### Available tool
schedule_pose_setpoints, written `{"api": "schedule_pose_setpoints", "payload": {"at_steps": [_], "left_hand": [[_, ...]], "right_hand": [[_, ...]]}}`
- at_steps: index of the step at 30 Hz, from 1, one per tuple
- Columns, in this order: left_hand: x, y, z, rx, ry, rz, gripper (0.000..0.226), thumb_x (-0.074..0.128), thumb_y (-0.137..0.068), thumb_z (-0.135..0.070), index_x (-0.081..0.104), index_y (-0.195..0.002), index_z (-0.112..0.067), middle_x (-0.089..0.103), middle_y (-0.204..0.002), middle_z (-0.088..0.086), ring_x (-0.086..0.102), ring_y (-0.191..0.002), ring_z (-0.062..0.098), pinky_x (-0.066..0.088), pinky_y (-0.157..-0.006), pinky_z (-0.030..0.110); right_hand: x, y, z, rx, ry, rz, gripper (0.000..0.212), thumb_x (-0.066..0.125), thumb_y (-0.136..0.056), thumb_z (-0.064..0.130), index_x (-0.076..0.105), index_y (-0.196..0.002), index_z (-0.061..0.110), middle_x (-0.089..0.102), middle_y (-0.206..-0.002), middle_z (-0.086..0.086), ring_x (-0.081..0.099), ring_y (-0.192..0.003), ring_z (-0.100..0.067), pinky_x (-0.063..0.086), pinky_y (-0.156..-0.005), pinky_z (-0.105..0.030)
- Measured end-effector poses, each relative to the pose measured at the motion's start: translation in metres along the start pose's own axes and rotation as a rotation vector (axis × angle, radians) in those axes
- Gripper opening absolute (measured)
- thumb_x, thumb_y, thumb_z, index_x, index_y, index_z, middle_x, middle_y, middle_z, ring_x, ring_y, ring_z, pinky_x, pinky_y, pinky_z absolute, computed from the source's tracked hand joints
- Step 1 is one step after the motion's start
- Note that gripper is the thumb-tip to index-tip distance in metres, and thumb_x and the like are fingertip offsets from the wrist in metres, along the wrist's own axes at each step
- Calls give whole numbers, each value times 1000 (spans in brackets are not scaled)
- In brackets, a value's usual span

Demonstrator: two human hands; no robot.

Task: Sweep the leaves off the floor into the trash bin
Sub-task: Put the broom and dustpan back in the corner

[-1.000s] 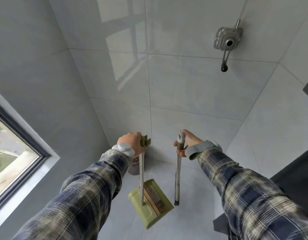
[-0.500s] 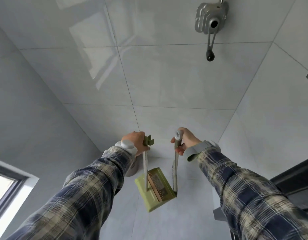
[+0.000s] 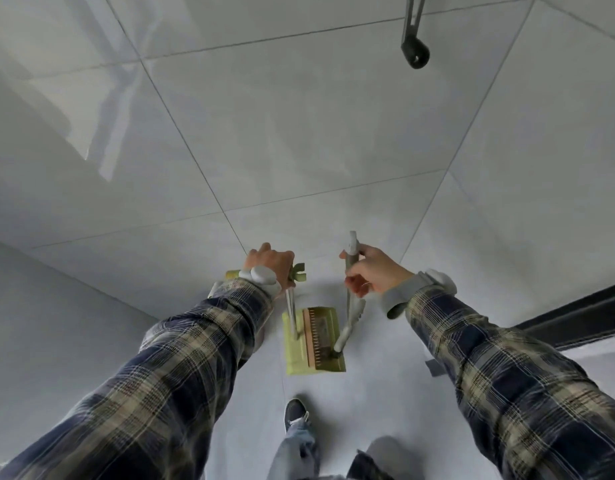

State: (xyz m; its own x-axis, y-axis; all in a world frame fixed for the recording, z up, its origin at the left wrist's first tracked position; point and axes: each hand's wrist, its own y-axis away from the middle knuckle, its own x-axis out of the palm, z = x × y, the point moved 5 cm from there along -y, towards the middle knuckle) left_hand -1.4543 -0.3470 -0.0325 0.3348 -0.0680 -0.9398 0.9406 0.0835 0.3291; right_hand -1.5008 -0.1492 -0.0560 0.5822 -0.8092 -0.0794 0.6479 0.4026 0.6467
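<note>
SWEEPING KIT IN BOTH HANDS: You stood in a tiled corner with a tool gripped in each fist above the pale floor. Your left hand was closed round the top of the dustpan pole, knuckles to the camera. The fingertips were hidden behind the palm, so how they met could not be told. A green clip stuck out just to the right of those fingers. The green dustpan sat straight below them at the pole's foot, a brown toothed comb running along it; whether it touched the floor could not be told. Your right hand, level with the left and apart from it, held the broom by its grey grip. The thumb and curled fingers were wrapped round the grip, whose tip rose above them. Below those fingers the broom slanted down and leftward, its lower end meeting the dustpan's right near corner; the bristles were too dark to make out. A pale band sat on each wrist, just behind the knuckles, over plaid sleeves. A dark shoe pointed at the dustpan from below. High above the right fingers a black knob hung before the grey wall, and a dark frame ran off to their right
</note>
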Motion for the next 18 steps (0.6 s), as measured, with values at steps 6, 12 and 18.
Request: {"api": "schedule_pose_setpoints", "payload": {"at_steps": [6,12,18], "left_hand": [[18,-34,22,86,-70,-16,21,58,-94,-42,52,-104,-26,66,-97,-2,49,-104,23,39,-88,38],[38,-67,24,216,-182,5,10,49,-98,-30,52,-106,-26,67,-96,-5,47,-107,24,36,-88,38],[56,-100,21,320,-324,24,15,54,-94,-24,52,-109,-26,64,-104,-5,43,-114,25,34,-96,44]], "right_hand": [[27,-16,9,-133,275,-68,7,56,-100,20,52,-101,15,56,-61,-8,51,-42,-20,45,-45,-29],[49,-38,22,-197,589,-243,27,60,-96,27,60,-109,4,64,-93,-15,62,-80,-31,54,-73,-39],[57,-55,13,-230,625,-281,27,65,-93,30,61,-101,5,55,-105,-13,60,-93,-29,50,-86,-40]]}}
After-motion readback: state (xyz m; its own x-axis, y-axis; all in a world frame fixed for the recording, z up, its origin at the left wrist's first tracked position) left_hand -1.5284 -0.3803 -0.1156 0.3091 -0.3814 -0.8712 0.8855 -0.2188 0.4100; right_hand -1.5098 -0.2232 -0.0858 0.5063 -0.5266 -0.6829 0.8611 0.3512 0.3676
